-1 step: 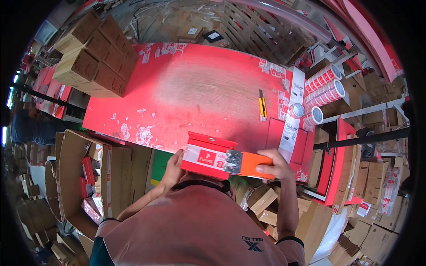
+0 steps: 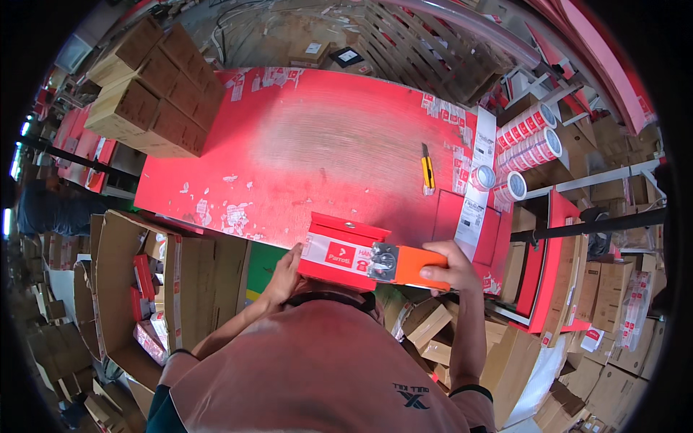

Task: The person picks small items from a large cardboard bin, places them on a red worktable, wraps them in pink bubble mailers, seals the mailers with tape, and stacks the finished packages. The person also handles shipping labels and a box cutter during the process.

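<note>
At your edge of the table (image 2: 303, 169), the red box (image 2: 350, 232) runs left-right; your left hand (image 2: 283, 278) touches its left end, grip unclear; right hand (image 2: 453, 268) clasps the orange dispenser (image 2: 413, 267), head leftward.

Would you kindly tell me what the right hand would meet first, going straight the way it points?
Probably the red box: the orange tape dispenser in the right hand points left onto it, though depth is unclear.

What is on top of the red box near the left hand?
White and red tape crosses the red box; the orange tape dispenser overlaps its right end. The surface beneath both is covered.
</note>
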Tool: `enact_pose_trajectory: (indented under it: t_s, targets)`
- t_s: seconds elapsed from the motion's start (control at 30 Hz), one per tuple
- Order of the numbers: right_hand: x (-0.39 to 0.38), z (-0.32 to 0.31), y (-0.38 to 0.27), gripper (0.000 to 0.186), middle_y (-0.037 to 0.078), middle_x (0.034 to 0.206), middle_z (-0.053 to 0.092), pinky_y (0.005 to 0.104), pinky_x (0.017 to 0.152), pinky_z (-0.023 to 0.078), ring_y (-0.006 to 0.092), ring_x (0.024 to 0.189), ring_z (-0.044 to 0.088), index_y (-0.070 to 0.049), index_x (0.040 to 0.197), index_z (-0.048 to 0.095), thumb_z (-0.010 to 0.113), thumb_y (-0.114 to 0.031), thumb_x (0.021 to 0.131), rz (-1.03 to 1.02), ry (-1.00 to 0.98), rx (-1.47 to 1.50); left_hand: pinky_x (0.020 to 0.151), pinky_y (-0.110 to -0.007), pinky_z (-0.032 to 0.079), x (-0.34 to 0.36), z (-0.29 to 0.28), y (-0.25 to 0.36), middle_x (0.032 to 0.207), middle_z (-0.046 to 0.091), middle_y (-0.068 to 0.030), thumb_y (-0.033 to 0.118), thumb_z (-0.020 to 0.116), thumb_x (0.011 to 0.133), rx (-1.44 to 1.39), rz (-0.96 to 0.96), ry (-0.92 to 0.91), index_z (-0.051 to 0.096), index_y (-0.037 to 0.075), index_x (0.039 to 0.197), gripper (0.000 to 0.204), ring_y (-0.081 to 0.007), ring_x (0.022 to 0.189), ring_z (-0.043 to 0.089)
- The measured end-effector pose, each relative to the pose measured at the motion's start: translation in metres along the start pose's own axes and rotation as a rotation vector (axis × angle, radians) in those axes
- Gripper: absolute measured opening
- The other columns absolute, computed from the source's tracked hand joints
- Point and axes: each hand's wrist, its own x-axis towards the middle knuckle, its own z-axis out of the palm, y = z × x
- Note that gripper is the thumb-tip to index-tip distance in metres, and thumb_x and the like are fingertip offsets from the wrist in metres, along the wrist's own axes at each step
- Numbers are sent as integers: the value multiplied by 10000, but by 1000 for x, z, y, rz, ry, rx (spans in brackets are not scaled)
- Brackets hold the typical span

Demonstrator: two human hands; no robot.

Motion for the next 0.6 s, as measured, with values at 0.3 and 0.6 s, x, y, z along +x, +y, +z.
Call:
enact_pose_trajectory:
  t_s: [0.3,0.6]
  targets:
    - [-15,-34,22,296,41,651,592,257,442,477,112,499,601,6,863,600,730,-259,888,24,-60,70,971,-398,500,-21,-2,82,1293,623,-129,192,711,868,1253,1237,-374,625,53,1241,408,-259,1193,608]
    - [-24,-5,28,389,155,727,688,406,684,545,268,708,695,-33,749,692,761,-413,795,165,51,-1015,987,-378,502,-8,110,136,1275,641,-135,381,697,853,1617,1468,-892,650,22,1217,514,-253,1229,591]
